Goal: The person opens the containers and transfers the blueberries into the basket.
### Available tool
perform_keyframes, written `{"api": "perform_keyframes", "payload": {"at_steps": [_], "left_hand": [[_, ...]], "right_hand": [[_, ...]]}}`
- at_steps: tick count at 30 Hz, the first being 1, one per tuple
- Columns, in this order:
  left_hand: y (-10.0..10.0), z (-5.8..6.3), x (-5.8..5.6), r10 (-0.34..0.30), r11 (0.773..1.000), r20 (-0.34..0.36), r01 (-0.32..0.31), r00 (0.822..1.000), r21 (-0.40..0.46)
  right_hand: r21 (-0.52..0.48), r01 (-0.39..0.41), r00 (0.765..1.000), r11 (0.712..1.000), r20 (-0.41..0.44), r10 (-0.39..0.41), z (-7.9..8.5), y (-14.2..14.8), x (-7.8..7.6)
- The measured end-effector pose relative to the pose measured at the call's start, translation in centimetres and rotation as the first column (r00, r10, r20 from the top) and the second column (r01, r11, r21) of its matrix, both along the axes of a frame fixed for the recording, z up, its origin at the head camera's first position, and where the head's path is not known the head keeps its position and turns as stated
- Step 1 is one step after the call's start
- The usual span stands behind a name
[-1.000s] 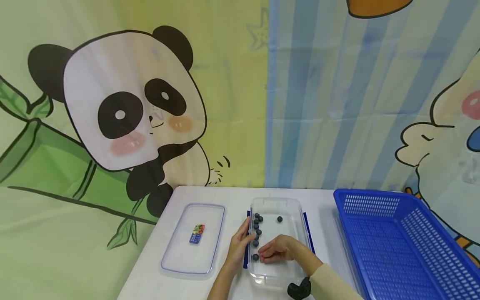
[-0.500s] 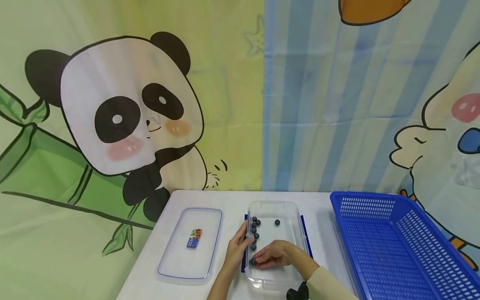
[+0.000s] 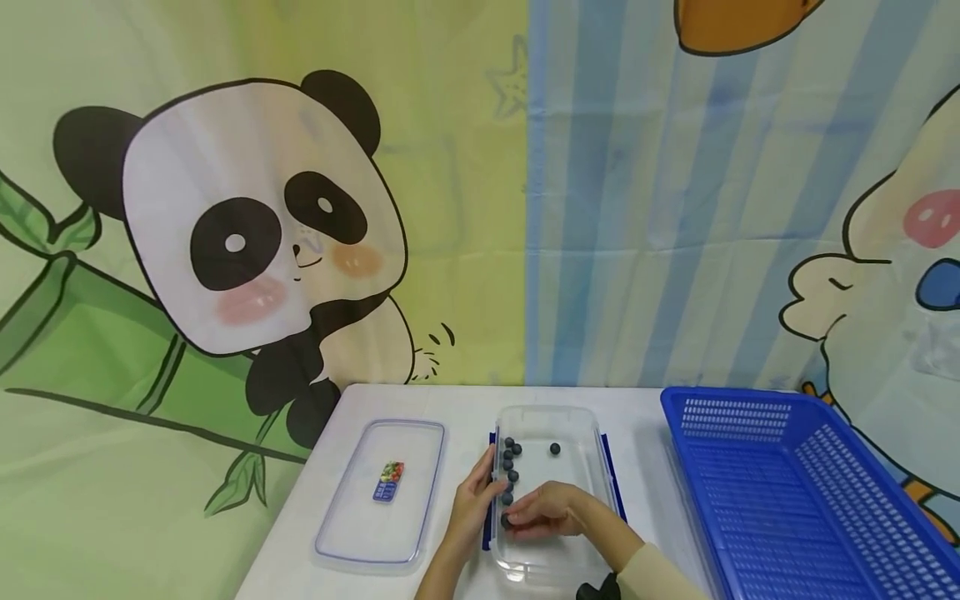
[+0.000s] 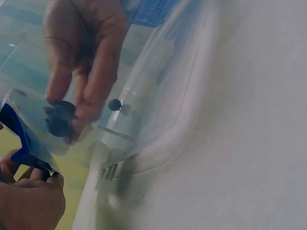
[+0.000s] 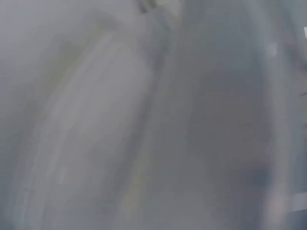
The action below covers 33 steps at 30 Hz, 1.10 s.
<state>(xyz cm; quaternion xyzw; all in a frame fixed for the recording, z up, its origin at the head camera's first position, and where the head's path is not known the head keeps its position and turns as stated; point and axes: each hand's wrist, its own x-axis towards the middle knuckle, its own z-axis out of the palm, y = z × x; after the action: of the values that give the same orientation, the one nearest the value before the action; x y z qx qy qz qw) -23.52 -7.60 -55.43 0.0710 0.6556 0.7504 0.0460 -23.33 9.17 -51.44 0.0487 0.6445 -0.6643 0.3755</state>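
A clear plastic box (image 3: 573, 425) with blue side clips stands on the table. Several blueberries (image 3: 513, 476) lie along its left wall, and a lone blueberry (image 3: 555, 448) sits farther back inside. My left hand (image 3: 471, 502) grips the left wall by the blue clip, thumb over the rim; the left wrist view shows its curled fingers (image 4: 31, 184) there. Reaching into the box, my right hand (image 3: 551, 508) pinches a blueberry (image 4: 60, 120) near the front left corner between thumb and fingers. The right wrist view is too blurred to read.
Left of the box lies a clear lid (image 3: 352, 508) with a blue-edged rim and a small printed label (image 3: 388, 482). A blue perforated basket (image 3: 780, 483) stands on the right. Behind the white table (image 3: 468, 408) hangs a cartoon-printed curtain (image 3: 465, 208).
My right hand has moved left to the front blueberry and now pinches it. The left hand keeps its place on the box. The head view has shifted slightly.
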Motion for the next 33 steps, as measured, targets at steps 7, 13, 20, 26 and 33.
{"api": "perform_keyframes", "payload": {"at_steps": [7, 13, 20, 26, 33], "left_hand": [[-0.2, -0.1, 0.0, 0.008, 1.000, 0.016, -0.008, 1.000, 0.019], [0.1, -0.2, 0.0, 0.005, 1.000, 0.032, -0.005, 0.999, 0.002], [0.1, -0.1, 0.2, -0.003, 1.000, 0.020, 0.003, 1.000, 0.022], [-0.2, -0.2, 0.2, -0.008, 1.000, 0.001, 0.008, 1.000, 0.016], [-0.4, -0.2, -0.1, -0.033, 0.999, -0.025, 0.034, 0.999, 0.016]], "right_hand": [[-0.098, -0.007, 0.996, 0.995, -0.090, -0.002, 2.8, 1.3, 0.3], [-0.185, -0.025, 0.991, 0.982, -0.136, 0.000, 6.1, 6.2, 1.4], [-0.313, -0.091, 0.983, 0.945, -0.179, 0.035, 9.1, 16.5, 2.4], [-0.423, -0.045, 0.995, 0.905, -0.097, 0.004, 8.7, 25.4, 2.7], [-0.482, -0.038, 0.999, 0.875, -0.014, 0.035, 5.5, 32.1, 3.1]]}}
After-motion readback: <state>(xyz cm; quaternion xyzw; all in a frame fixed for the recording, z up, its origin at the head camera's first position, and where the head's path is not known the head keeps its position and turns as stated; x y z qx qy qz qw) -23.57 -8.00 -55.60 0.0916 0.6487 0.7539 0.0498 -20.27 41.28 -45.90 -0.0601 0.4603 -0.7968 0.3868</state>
